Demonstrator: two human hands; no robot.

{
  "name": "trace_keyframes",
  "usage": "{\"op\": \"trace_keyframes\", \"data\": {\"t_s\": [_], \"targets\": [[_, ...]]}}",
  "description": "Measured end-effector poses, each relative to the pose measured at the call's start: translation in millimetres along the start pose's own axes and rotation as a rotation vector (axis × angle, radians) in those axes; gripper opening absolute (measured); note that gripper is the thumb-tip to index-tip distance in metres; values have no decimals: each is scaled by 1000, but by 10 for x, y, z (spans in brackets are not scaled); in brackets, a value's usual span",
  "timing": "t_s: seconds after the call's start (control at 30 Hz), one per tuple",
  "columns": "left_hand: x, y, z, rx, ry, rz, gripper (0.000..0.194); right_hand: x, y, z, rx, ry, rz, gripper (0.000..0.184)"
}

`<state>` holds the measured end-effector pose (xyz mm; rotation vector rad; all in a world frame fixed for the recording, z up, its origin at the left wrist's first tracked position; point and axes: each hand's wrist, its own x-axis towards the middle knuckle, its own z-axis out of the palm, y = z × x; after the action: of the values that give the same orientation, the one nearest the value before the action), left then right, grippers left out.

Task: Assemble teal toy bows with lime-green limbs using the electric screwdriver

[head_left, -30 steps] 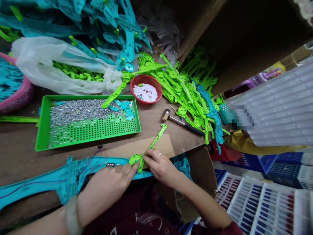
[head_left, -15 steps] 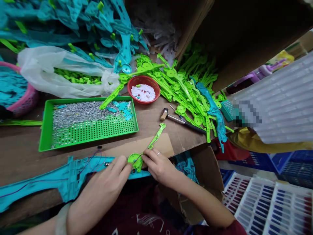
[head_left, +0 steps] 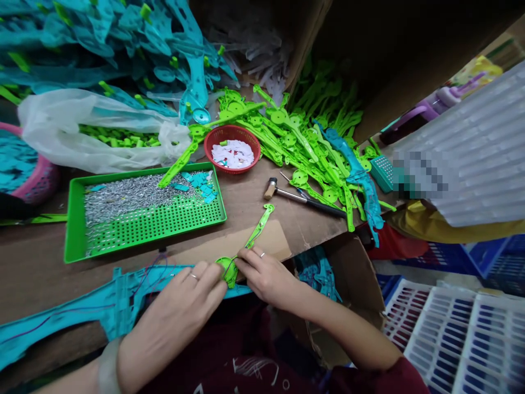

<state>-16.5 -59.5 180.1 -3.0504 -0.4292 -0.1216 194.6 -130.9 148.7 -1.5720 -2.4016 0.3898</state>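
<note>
Along the near edge of the wooden bench point(head_left: 262, 210), both the left hand point(head_left: 180, 312) and right hand point(head_left: 266, 276) pinch a green lever piece point(head_left: 246, 243) over a teal shell point(head_left: 118, 298), with bare wood between them and the green tray point(head_left: 76, 216).

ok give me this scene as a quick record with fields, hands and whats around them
left hand: fingertips on the round end of the green plastic arm
right hand: pinching the same piece from the other side
under hands: long teal plastic part with thin wires
behind: green tray of small metal pins, red basket of white pieces
right of tray: small hammer
</note>
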Motion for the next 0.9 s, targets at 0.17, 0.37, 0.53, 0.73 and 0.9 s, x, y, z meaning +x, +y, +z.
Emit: {"op": "trace_keyframes", "data": {"t_s": [0.17, 0.37, 0.53, 0.73, 0.9], "targets": [[8, 13, 119, -26, 83, 100, 42, -8, -8, 4, 3, 5, 1, 27], [-51, -32, 149, -27, 94, 106, 42, -30, -1, 22, -9, 26, -16, 29], [-78, -73, 190, -11, 83, 158, 41, -45, 3, 37, -36, 14, -23, 30], [-69, -112, 169, -46, 85, 178, 43, -42, 14, 28, -8, 5, -26, 31], [-40, -146, 121, -78, 79, 198, 45, -15, 24, -22, 55, -25, -11, 30]]}}
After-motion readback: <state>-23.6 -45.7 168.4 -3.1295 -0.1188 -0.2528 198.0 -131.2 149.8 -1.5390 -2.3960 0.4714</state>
